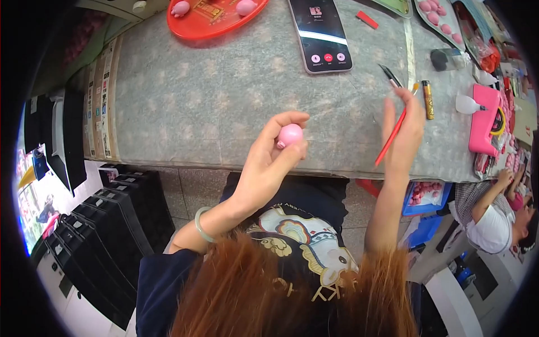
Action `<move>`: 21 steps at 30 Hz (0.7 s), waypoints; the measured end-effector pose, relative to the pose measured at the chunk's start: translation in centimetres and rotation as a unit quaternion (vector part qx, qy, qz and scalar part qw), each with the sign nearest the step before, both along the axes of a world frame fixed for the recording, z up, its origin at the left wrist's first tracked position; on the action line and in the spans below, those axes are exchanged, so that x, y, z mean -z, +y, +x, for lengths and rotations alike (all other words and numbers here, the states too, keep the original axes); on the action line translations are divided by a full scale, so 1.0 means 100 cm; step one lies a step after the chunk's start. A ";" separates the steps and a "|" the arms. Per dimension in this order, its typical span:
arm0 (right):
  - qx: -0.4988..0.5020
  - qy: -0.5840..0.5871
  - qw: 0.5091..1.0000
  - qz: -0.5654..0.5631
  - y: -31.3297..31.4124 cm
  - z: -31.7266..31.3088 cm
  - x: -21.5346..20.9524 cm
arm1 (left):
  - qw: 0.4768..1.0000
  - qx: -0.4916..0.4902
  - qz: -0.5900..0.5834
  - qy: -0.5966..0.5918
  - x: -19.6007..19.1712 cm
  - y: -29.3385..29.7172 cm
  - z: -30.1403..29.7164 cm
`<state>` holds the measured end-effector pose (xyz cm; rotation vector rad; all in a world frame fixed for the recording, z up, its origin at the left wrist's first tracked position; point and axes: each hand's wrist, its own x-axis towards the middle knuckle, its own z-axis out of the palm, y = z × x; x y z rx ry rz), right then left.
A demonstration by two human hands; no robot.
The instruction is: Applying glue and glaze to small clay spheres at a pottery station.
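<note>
My left hand [259,171] is closed around a small, glossy pink ball-shaped figure [291,134], just above the table's near edge. A little nub shows on the figure's lower left side. To the right, my right hand [409,132] has its fingers bent round a thin red-handled paintbrush [386,150], whose yellowish tip points away from me. At those fingertips is a slim dark-tipped tool [388,73] with a silvery section; whether the fingers grip it too is unclear. A gold-and-black tube [428,101] lies just right of that hand.
A phone [324,42] lies at the far middle, beside a red plate [193,32] with pink figures. Rightward are a tray [443,25] of pink pieces, a white squeeze bottle [467,105] and a pink tape dispenser [484,126]. Another person [494,224] sits at the right.
</note>
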<state>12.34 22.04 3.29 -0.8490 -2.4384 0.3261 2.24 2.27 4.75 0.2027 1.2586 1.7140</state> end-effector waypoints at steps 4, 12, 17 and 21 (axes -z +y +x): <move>0.034 -0.073 0.996 0.041 0.034 0.001 0.025 | 0.998 0.013 0.041 -0.045 0.000 -0.003 -0.003; 0.061 0.008 0.993 -0.103 0.013 -0.006 0.001 | 0.997 0.009 0.077 -0.005 -0.011 0.000 -0.004; -0.144 -0.016 0.958 -0.248 -0.056 0.013 -0.043 | 0.994 0.047 0.043 0.085 -0.010 0.002 -0.007; -0.156 -0.010 0.932 -0.327 -0.081 0.013 -0.054 | 0.995 0.025 0.055 0.075 -0.009 0.002 -0.005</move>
